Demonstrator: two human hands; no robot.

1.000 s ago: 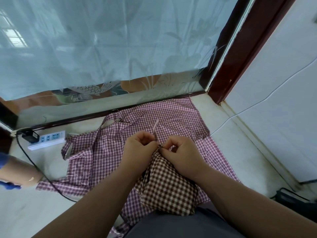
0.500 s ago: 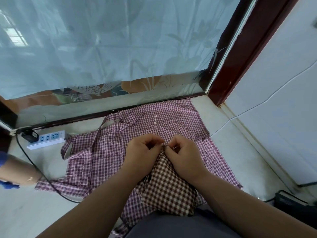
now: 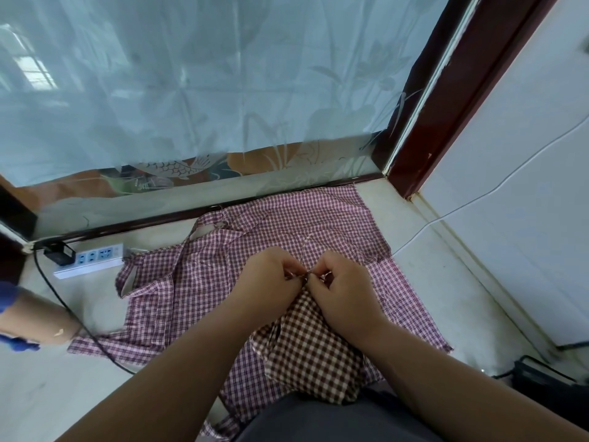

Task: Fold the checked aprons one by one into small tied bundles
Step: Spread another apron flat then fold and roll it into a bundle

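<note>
A folded brown-and-white checked apron (image 3: 306, 352) lies in front of me as a small bundle, on top of a spread pink checked apron (image 3: 197, 282) on the floor. My left hand (image 3: 267, 282) and my right hand (image 3: 344, 288) meet at the bundle's far end, fingers curled, each pinching the bundle's thin tie strap (image 3: 306, 247). A pale end of the strap sticks up between the hands. The knot itself is hidden by my fingers.
A white power strip (image 3: 92, 258) with a black plug and cable (image 3: 57, 295) lies left of the aprons. Another person's arm (image 3: 35, 320) shows at the left edge. A frosted glass door (image 3: 223, 90) stands behind, a white wall (image 3: 510, 186) at the right, a black object (image 3: 548, 381) lower right.
Both hands have stayed together at the bundle's end, working the strap; the free strap end has shifted slightly between them. The bundle has barely moved.
</note>
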